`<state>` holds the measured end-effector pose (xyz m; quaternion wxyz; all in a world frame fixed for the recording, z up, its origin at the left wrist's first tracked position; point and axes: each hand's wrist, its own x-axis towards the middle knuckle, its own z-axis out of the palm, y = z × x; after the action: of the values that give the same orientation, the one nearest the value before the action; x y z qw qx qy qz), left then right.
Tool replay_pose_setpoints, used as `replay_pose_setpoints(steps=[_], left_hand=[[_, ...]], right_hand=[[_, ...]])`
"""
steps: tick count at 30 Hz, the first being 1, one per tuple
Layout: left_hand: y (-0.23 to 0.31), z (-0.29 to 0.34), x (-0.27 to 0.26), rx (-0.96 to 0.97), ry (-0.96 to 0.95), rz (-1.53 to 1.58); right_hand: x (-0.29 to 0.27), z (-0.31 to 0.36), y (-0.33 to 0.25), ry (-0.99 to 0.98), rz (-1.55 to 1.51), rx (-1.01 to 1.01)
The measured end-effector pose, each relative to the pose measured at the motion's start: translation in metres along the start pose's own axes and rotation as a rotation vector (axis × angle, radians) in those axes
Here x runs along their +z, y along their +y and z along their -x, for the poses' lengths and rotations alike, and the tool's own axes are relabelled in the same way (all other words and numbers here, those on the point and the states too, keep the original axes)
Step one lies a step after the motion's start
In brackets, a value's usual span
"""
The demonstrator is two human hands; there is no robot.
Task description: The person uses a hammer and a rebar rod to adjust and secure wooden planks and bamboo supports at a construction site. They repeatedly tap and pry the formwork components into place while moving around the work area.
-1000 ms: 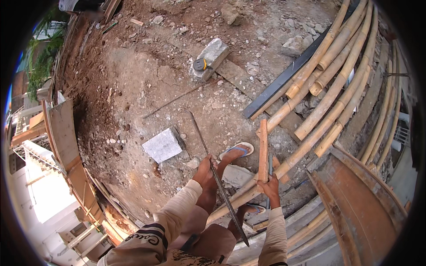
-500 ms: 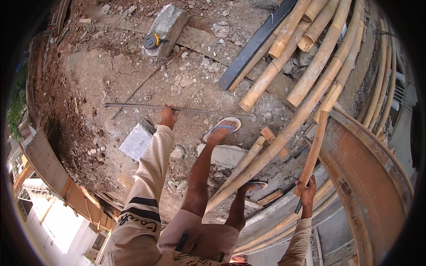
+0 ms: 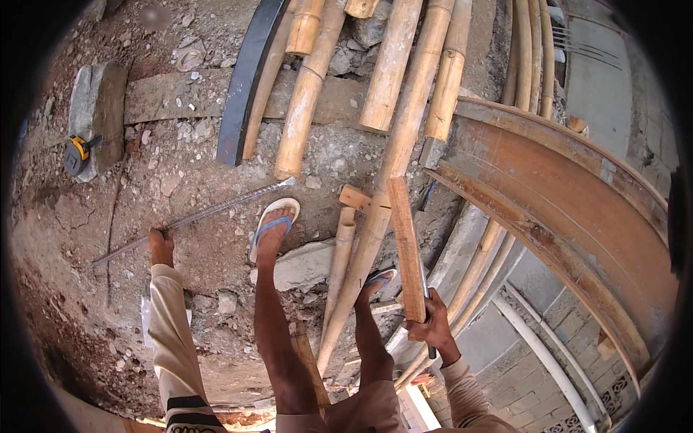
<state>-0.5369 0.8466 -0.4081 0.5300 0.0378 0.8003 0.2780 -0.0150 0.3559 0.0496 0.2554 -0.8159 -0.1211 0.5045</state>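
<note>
My left hand (image 3: 162, 249) is closed around a ribbed steel rebar (image 3: 224, 204), which slants low over the dirt with its far end near my sandalled foot (image 3: 271, 229). On the right, my right hand (image 3: 435, 325) grips a flat wooden strip (image 3: 406, 245) that points up and away from me. Alongside the strip, a thin grey rod (image 3: 432, 352) pokes out below the same hand; most of it is hidden behind the wood. A yellow and black tape measure (image 3: 76, 153) rests on a stone block (image 3: 101, 108) at the far left.
Several bamboo poles (image 3: 310, 94) lie ahead, beside a dark metal beam (image 3: 249, 86). One long bamboo pole (image 3: 382, 209) runs between my legs. A brown panel (image 3: 548, 202) stands on the right. Broken concrete (image 3: 303, 265) and rubble lie around my feet.
My view has swung to the right. The rebar has turned, its right end now raised toward the bamboo. My right hand still holds the wooden strip, now more upright and nearer the middle.
</note>
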Motion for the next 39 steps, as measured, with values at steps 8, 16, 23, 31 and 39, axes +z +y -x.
replay_pose_setpoints(steps=[8,16,23,31,39], left_hand=[[0.008,0.077,-0.008,-0.063,-0.157,-0.036],[-0.039,0.155,0.037,-0.171,-0.287,0.018],[-0.075,0.219,0.045,-0.066,-0.387,-0.259],[-0.053,0.659,0.005,-0.602,-1.106,-0.517],[0.033,0.839,0.025,-0.439,-1.012,-0.502]], right_hand=[[0.042,0.033,-0.032,-0.032,0.116,0.022],[0.063,0.064,-0.056,-0.104,-0.01,-0.02],[0.082,0.07,-0.058,-0.015,-0.032,-0.088],[0.038,0.171,-0.154,-0.064,0.304,0.196],[-0.02,0.271,-0.231,0.024,0.132,0.041]])
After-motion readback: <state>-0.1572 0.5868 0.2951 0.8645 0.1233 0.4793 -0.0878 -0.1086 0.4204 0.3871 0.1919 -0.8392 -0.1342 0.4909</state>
